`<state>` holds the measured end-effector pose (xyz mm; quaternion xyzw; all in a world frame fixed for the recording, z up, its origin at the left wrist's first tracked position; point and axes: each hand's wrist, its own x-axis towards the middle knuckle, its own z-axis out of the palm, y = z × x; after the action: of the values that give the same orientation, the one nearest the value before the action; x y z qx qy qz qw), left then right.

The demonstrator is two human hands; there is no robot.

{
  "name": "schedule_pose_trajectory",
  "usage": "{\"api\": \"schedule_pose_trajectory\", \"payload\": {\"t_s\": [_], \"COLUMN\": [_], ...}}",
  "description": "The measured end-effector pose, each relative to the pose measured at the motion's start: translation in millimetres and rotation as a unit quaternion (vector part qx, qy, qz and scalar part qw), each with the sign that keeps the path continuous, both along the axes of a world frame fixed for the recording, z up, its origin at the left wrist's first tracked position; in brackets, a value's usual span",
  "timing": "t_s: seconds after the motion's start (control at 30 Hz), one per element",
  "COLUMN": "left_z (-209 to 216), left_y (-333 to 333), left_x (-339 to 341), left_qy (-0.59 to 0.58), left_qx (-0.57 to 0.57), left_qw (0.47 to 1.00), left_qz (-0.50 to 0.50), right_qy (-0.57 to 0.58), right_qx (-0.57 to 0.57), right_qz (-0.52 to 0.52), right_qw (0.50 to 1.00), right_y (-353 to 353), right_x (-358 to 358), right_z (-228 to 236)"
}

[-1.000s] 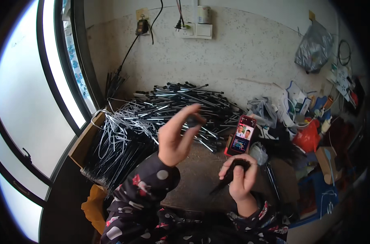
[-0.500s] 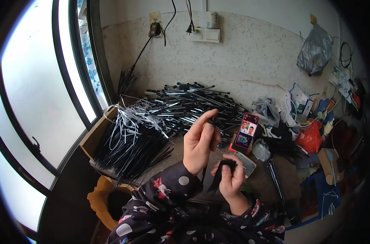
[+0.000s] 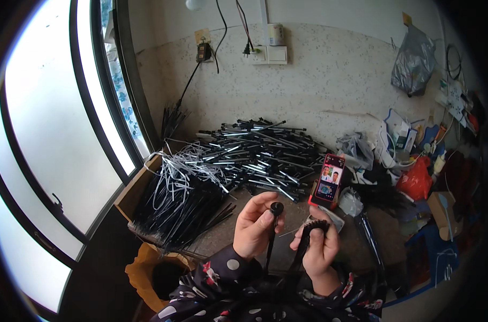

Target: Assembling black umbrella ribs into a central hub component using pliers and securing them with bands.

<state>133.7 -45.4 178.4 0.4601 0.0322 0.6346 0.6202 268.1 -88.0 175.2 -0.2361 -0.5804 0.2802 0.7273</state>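
Step in hand, as I read it: one piece in a pinch, stock in the other hand. IMO pinch the round-capped black piece (image 3: 277,206) right under its cap w/ LH (image 3: 251,232), light squeeze only, so it can be turned w/o slipping. RH (image 3: 323,249) should stay firm on the black bundle (image 3: 315,225), thumb flat on its face, or it'll prob fan out and drop. Level both hands before any contact, tops facing up so both are visible. Watch the stem (image 3: 270,249): it hangs free and could snag the bundle's tail if hands cross. Grip status: LH pinching the capped piece btwn thumb + index; RH clenched around the bundle; neither released. Position: cap sits at LH thumb tip, a bit proud of it, stem dropping below the fingers; its lower end is hard to make out vs dark clothing (image 3: 233,279). Bundle sits btwn RH thumb and fingers, toothed edge up, tail running down + left out of the grip. The two are near but apart, over the near part of the table (image 3: 214,236). Pile of black rods (image 3: 260,153) lies beyond, by the wall (image 3: 330,70); phone (image 3: 330,180) is just past RH, grey strips (image 3: 182,169) off left. Can't tell what RH fingertips do behind the bundle.
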Motion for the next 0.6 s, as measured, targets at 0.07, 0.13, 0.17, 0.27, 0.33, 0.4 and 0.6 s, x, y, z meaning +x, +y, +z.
{"api": "schedule_pose_trajectory", "payload": {"t_s": [0.07, 0.13, 0.17, 0.27, 0.33, 0.4, 0.6], "left_z": [-0.5, -1.1, -1.3, -3.1, -4.4, -5.1, -4.9], "left_y": [-5.6, -11.9, -14.0, -17.8, -18.6, -18.5, -15.2], "left_x": [4.3, 6.6, 5.6, 5.3, 7.3, 7.8, 8.8], "left_qy": [-0.016, -0.022, -0.016, -0.006, -0.003, -0.002, -0.044], "left_qx": [0.011, 0.01, -0.006, -0.043, -0.062, -0.072, -0.075], "left_qw": [1.0, 1.0, 1.0, 0.999, 0.998, 0.997, 0.995], "left_qz": [-0.005, -0.01, -0.016, -0.031, -0.004, 0.008, -0.048], "right_qy": [-0.028, -0.039, -0.033, -0.021, -0.016, -0.014, -0.037], "right_qx": [-0.038, -0.063, -0.067, -0.078, -0.077, -0.076, -0.084], "right_qz": [0.009, 0.013, 0.02, 0.035, 0.028, 0.024, 0.016], "right_qw": [0.999, 0.997, 0.997, 0.996, 0.997, 0.997, 0.996], "right_y": [0.3, -0.2, 0.3, 2.2, 4.3, 6.2, 5.9], "right_x": [-3.7, -7.3, -10.3, -13.0, -12.3, -12.5, -10.5], "right_z": [12.1, 14.3, 13.5, 9.9, 7.4, 5.1, 6.7]}}
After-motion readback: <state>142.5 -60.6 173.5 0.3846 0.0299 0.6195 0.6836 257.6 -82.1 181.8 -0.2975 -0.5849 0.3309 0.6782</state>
